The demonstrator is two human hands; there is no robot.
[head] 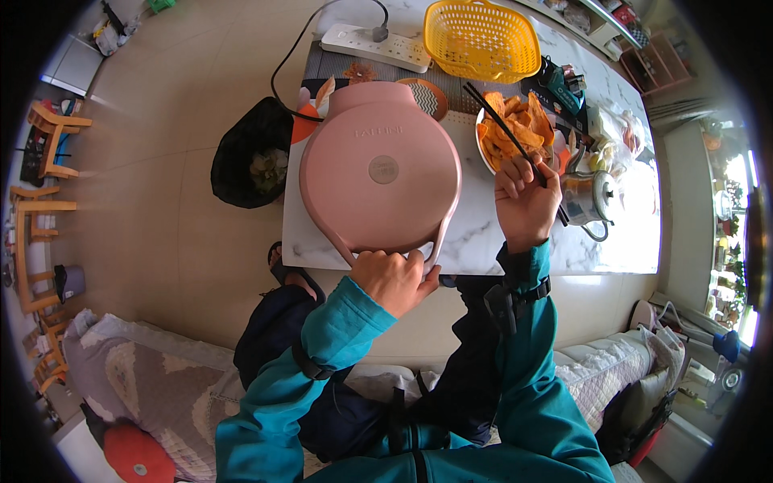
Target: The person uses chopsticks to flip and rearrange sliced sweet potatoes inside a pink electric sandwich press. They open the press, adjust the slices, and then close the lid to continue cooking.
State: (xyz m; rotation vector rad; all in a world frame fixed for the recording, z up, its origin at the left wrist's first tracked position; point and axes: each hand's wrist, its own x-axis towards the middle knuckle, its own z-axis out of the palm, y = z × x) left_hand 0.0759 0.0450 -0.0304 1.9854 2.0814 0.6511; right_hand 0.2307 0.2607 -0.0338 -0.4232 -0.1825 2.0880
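Observation:
A round pink electric griddle [383, 145] with its lid down stands on the marble-patterned table [471, 241]. My left hand [392, 281] grips the loop handle at its front edge. In my right hand [528, 199] is a pair of black chopsticks [501, 121], slanting up and to the left, their tips above the table. Just behind that hand, a white bowl [481, 142] holds orange slices of food [513, 127]. A metal kettle [586, 196] with a lid stands close to the right of my right hand. What lies inside the griddle is hidden.
A white power strip [374, 47] with a black plug and cord lies at the back left. Beside it stands a yellow plastic basket [483, 42]. A patterned plate [432, 99] is partly behind the griddle. A black-lined bin [241, 157] stands left of the table; plastic bags [622, 136] lie at right.

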